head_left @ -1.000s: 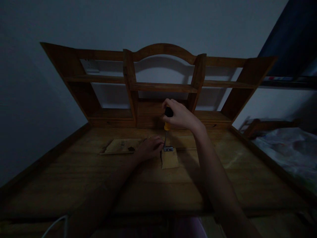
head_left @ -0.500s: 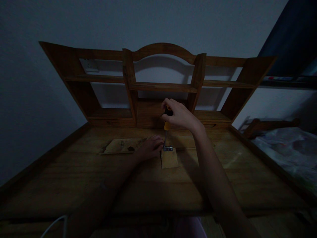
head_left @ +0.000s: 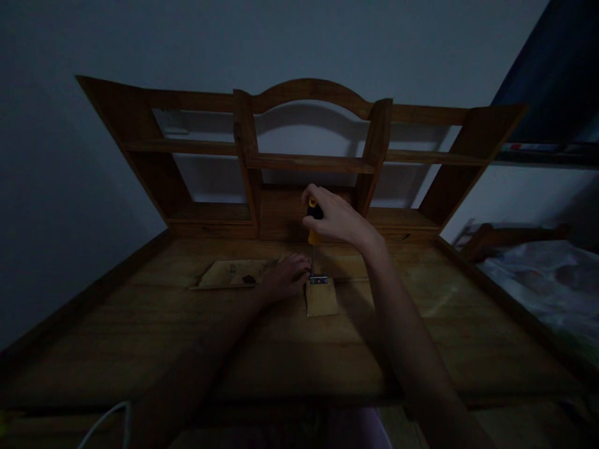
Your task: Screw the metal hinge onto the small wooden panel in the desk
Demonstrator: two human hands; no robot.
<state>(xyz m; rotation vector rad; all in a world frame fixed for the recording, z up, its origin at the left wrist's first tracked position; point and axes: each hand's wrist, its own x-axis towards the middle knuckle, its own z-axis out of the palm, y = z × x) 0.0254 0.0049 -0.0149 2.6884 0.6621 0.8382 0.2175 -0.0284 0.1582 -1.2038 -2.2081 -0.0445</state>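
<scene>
My right hand (head_left: 337, 219) is closed round the black and yellow handle of a screwdriver (head_left: 313, 234) held upright. Its tip rests on a small metal hinge (head_left: 318, 280) at the far edge of a small wooden block (head_left: 321, 298) on the wooden desk (head_left: 262, 349). My left hand (head_left: 284, 279) lies beside the block's left edge, fingers curled against the hinge and the screwdriver shaft, steadying them. A flat wooden board (head_left: 231, 273) lies just left of that hand.
A wooden hutch with shelves (head_left: 304, 163) stands at the back of the desk against a grey wall. A white cable (head_left: 105, 421) curls at the near left edge. A bed with light bedding (head_left: 547, 284) is on the right. The scene is dim.
My right hand has turned slightly on the screwdriver handle and the view has shifted a little. The left hand and the block stay where they were.
</scene>
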